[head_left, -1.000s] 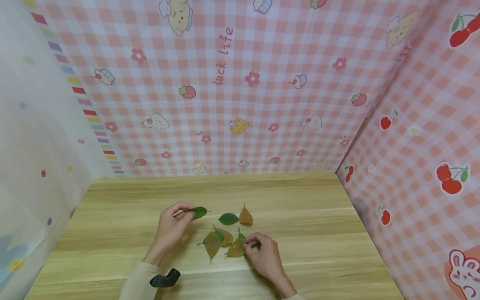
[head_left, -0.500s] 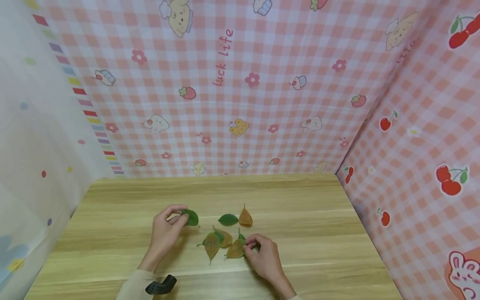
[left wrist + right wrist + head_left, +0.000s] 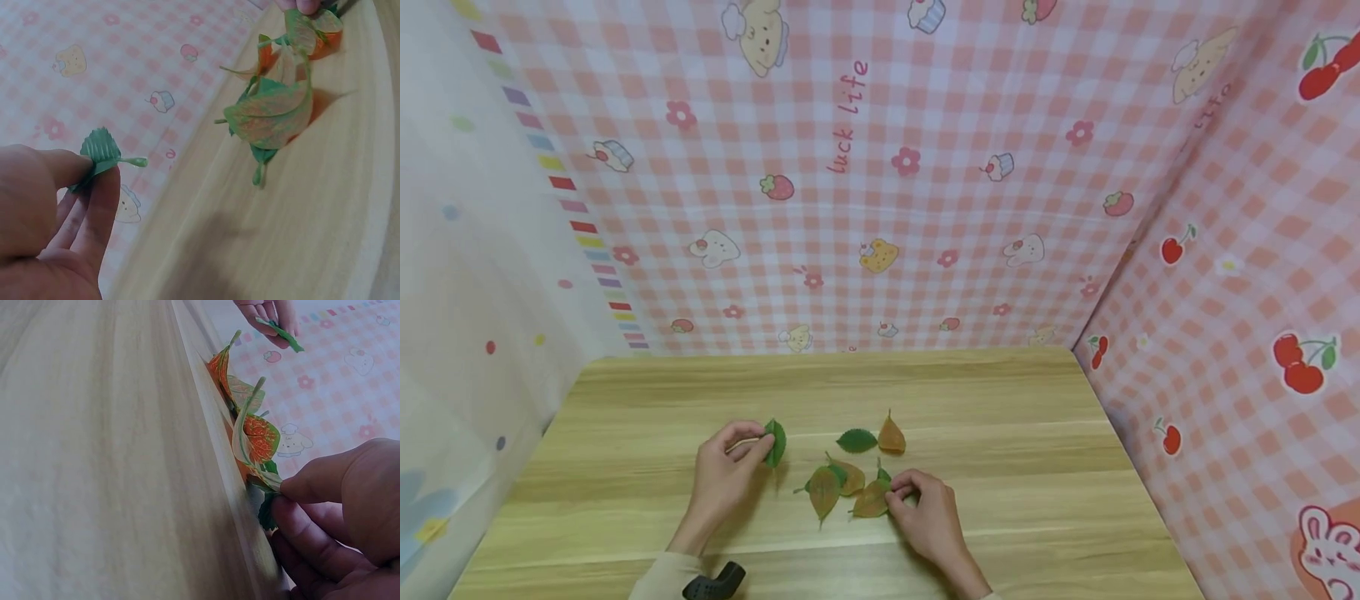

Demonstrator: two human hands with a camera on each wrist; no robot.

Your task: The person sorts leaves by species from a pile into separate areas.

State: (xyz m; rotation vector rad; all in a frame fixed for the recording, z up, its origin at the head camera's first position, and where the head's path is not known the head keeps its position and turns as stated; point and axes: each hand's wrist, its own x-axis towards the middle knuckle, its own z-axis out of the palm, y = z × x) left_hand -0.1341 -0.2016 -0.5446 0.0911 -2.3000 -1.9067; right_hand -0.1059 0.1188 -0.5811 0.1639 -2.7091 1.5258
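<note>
Thumb and fingertips of my left hand (image 3: pixel 722 475) pinch a green leaf (image 3: pixel 777 443) with a toothed edge, raised left of the pile. Its short, thick stem (image 3: pixel 133 162) points away from the fingers in the left wrist view. My right hand (image 3: pixel 929 512) pinches the right edge of an orange-brown leaf (image 3: pixel 871 498). A bit of green leaf (image 3: pixel 883 474) shows behind that one. Just left lie another orange-brown leaf (image 3: pixel 824 492) and a brownish leaf (image 3: pixel 852 477), overlapping with green ones partly hidden beneath them.
Behind the pile, a green leaf (image 3: pixel 857 440) and an orange leaf (image 3: pixel 891 436) lie side by side on the wood-grain table (image 3: pixel 1000 417). Pink checked cloth (image 3: pixel 880 200) stands along the back and right side, and a pale dotted sheet (image 3: pixel 482 275) along the left.
My left hand has moved left and a little toward me with the green leaf, which has turned from lying sideways to upright in view. The right hand and the other leaves stay put.
</note>
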